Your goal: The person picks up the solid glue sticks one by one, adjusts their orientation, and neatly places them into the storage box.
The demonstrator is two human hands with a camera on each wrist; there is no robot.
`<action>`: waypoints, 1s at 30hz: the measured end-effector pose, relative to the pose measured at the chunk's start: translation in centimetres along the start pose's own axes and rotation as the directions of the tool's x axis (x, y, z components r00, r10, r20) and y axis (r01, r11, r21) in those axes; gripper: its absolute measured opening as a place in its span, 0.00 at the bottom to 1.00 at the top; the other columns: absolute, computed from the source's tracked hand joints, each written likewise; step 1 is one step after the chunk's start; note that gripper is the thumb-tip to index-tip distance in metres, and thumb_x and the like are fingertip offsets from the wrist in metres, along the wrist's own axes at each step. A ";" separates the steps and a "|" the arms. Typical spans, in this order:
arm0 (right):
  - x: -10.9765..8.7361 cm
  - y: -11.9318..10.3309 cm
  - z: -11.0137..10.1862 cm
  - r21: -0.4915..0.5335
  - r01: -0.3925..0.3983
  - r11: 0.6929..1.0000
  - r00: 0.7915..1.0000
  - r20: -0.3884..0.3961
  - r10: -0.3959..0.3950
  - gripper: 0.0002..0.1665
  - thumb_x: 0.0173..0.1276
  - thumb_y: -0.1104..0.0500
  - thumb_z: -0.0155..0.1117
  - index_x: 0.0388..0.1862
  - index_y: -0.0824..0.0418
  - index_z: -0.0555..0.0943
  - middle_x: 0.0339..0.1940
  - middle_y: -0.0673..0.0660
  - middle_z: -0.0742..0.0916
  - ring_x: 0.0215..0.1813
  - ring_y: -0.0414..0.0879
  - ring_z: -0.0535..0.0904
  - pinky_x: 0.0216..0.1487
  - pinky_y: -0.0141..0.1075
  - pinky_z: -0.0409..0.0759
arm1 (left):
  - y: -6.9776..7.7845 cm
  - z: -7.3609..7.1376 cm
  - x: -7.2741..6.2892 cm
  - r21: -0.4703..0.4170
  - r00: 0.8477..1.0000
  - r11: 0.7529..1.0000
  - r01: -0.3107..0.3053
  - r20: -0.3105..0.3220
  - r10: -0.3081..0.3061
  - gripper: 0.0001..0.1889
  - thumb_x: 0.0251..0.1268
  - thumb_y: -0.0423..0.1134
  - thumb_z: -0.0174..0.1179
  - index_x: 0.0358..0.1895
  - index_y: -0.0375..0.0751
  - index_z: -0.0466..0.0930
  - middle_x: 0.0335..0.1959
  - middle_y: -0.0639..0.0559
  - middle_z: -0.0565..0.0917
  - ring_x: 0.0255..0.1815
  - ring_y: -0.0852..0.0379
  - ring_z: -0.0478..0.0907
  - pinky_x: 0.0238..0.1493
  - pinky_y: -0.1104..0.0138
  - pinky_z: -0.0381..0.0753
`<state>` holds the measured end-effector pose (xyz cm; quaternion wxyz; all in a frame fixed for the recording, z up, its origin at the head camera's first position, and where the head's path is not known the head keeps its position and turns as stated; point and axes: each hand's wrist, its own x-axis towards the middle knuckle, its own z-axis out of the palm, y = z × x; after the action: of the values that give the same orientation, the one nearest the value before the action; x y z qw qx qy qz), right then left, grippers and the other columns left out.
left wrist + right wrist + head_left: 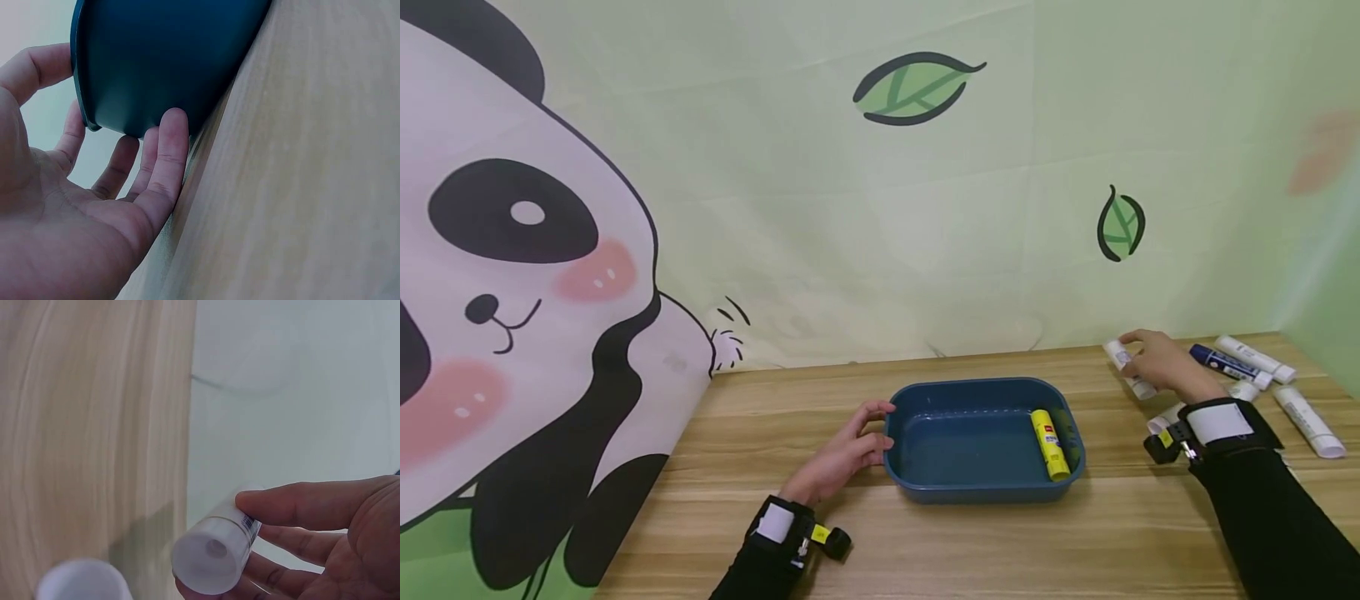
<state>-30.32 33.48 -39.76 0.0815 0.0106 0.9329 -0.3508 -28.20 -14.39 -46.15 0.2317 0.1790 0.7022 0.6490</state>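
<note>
A blue plastic tray (977, 495) stands on the wooden table, and a yellow glue stick (1049, 446) lies inside against its right end. My left hand (838, 457) touches the tray's left end with loosely bent fingers. In the left wrist view its fingertips (173, 122) rest on the tray's outer wall (150, 75) and rim. Farther right, by the back wall, my right hand (1168, 365) pinches a white glue stick (1116, 356) between thumb and fingers. The right wrist view shows that glue stick's round end (206, 565) turned toward the camera.
Around my right wrist lie more sticks: a dark blue one (1228, 367), a white one (1255, 358) behind it, another white one (1310, 422) at the right, and others partly hidden under the wrist. A printed cloth wall (970, 275) borders the table's back edge.
</note>
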 end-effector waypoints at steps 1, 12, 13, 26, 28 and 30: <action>-0.2 0.0 0.1 0.005 0.004 1.000 1.000 -0.006 -0.004 0.35 0.65 0.64 0.57 0.67 0.77 0.58 0.52 0.79 0.72 0.41 0.58 0.74 0.31 0.39 0.76 | 0.0 0.0 0.0 0.000 1.000 1.000 0.001 0.001 -0.001 0.26 0.69 0.36 0.53 0.68 0.47 0.59 0.68 0.44 0.55 0.50 0.52 0.71 0.47 0.65 0.74; -1.7 -0.2 1.0 0.050 0.080 0.995 0.994 -0.080 -0.076 0.35 0.66 0.64 0.57 0.67 0.77 0.58 0.51 0.80 0.74 0.43 0.60 0.76 0.32 0.40 0.77 | -0.4 -0.1 -0.1 -0.005 1.000 1.000 0.012 -0.018 -0.012 0.25 0.68 0.38 0.55 0.66 0.50 0.62 0.68 0.45 0.55 0.51 0.49 0.71 0.48 0.65 0.75; -1.7 -0.2 1.0 0.039 0.079 0.996 0.993 -0.086 -0.075 0.35 0.66 0.64 0.58 0.67 0.77 0.59 0.51 0.79 0.74 0.43 0.61 0.76 0.32 0.39 0.77 | -0.4 -0.1 -0.1 -0.005 1.000 1.000 0.013 -0.017 -0.013 0.25 0.68 0.39 0.55 0.66 0.51 0.62 0.68 0.46 0.55 0.51 0.49 0.71 0.48 0.64 0.75; -2.1 -0.8 0.5 0.029 0.080 0.996 0.992 -0.101 -0.077 0.35 0.66 0.64 0.58 0.68 0.76 0.59 0.51 0.79 0.74 0.44 0.63 0.77 0.32 0.40 0.78 | -0.1 0.0 0.1 0.000 1.000 1.000 0.014 -0.017 -0.014 0.25 0.67 0.38 0.55 0.66 0.52 0.62 0.67 0.46 0.56 0.51 0.50 0.72 0.49 0.63 0.75; -2.2 -0.9 0.4 0.029 0.077 0.997 0.993 -0.097 -0.074 0.35 0.66 0.64 0.59 0.68 0.76 0.59 0.51 0.79 0.74 0.44 0.63 0.76 0.32 0.41 0.78 | -0.1 0.0 0.1 0.000 1.000 1.000 0.016 -0.016 -0.016 0.25 0.68 0.38 0.55 0.66 0.52 0.62 0.67 0.46 0.56 0.50 0.50 0.72 0.49 0.63 0.75; -2.1 -0.9 0.4 0.025 0.074 0.997 0.993 -0.096 -0.071 0.35 0.66 0.65 0.59 0.68 0.76 0.59 0.51 0.79 0.74 0.44 0.63 0.76 0.32 0.41 0.78 | -0.1 0.0 0.1 -0.001 1.000 1.000 0.018 -0.015 -0.018 0.25 0.68 0.38 0.55 0.66 0.52 0.62 0.67 0.46 0.56 0.50 0.50 0.72 0.49 0.63 0.75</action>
<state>-28.23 32.63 -39.14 0.0239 -0.0055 0.9304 -0.3657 -28.25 -14.30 -46.24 0.2323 0.1674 0.7053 0.6485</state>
